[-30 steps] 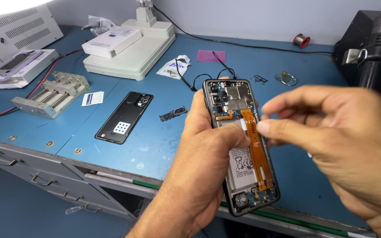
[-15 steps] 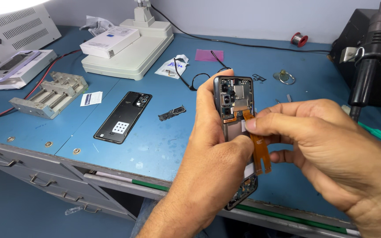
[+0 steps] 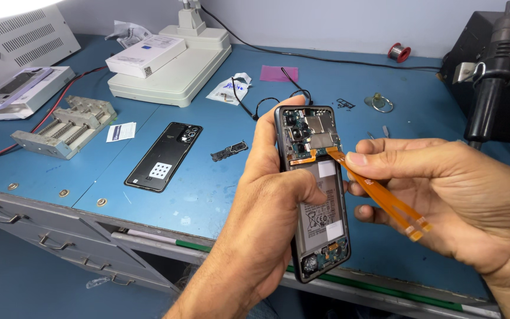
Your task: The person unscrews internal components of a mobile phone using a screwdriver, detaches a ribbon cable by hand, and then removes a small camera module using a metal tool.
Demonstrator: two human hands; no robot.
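The left hand [image 3: 270, 201] rises from the lower centre of the frame on a bare forearm, fingers curled and closed in a grip, the thumb laid flat across the front and pointing right. The right hand [image 3: 455, 195] enters from the right edge, palm turned toward the camera, its thumb and forefinger pinched together at their tips and stretched leftward, the remaining fingers loosely curled beneath. The two hands sit close together at mid-frame, fingertips almost meeting.

The left hand [image 3: 270, 201] hides the opened phone [image 3: 317, 189]'s left edge; battery markings seem unreadably small.
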